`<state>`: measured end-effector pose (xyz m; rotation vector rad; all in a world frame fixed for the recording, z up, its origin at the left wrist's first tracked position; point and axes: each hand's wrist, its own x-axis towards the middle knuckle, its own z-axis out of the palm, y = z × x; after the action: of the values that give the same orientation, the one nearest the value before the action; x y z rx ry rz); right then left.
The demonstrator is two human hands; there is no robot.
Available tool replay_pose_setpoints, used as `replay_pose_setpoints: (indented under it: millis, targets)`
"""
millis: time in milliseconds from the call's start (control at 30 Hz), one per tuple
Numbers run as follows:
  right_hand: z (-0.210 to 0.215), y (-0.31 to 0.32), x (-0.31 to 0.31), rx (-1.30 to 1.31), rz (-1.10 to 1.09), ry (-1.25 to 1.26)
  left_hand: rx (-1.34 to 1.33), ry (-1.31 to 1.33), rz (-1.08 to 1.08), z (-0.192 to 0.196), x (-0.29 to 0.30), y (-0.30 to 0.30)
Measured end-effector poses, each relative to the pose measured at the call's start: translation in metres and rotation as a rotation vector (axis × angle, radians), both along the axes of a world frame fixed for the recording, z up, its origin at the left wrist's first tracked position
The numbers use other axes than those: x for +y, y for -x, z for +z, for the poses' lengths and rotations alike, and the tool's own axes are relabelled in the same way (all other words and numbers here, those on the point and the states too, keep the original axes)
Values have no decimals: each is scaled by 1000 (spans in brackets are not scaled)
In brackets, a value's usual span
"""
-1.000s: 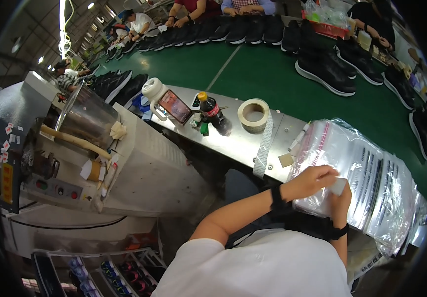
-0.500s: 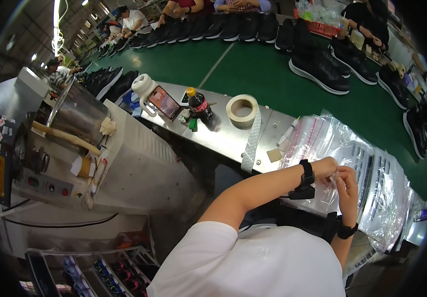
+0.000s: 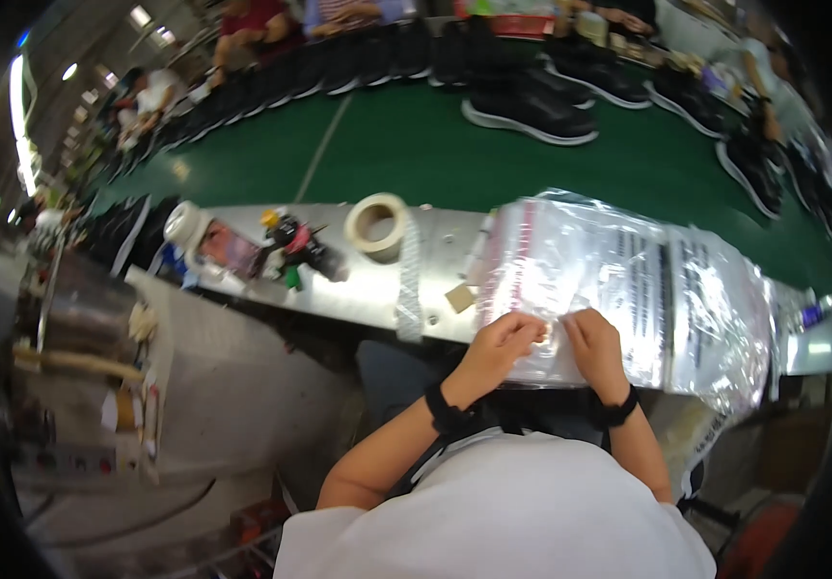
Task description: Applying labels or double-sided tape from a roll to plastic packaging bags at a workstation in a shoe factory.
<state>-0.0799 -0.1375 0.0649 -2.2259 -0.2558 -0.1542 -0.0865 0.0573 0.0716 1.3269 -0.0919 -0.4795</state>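
Note:
Clear plastic bags (image 3: 628, 289) with dark and red print lie in a stack before me, their surfaces creased and shiny. Over the near left part of the stack, my left hand (image 3: 504, 349) is closed, its fingers curled toward the right. A short gap away, my right hand (image 3: 597, 349) is also closed, thumb and fingers pinched together and facing the left. Whether a thin piece of plastic is caught in the fingertips cannot be made out against the glossy bags. Both wrists carry black bands.
On the metal bench (image 3: 339, 299) stand a tape roll (image 3: 377, 227) with its strip hanging down, a dark drink bottle (image 3: 314, 253), a phone (image 3: 228, 246) and a white jug (image 3: 184, 227). Black shoes (image 3: 531, 111) line the green belt (image 3: 387, 145). A machine (image 3: 232, 376) stands left; people work beyond.
My hands have drawn apart from being close together; the right forearm now shows more fully. The head view has swung right and is blurred, so the bench appears farther left.

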Motion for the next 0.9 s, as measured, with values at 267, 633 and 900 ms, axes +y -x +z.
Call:
replay_pose_setpoints:
  millis: [267,633,900]
  targets:
    - [-3,6,-178,-90,-853,-735,25,-71,145,-28,40,27]
    - [8,88,-216,-716,-1276,898,418,192,616,-120,129,40]
    - [34,34,-12,190,128,-275,294,117,381,-41,71,53]
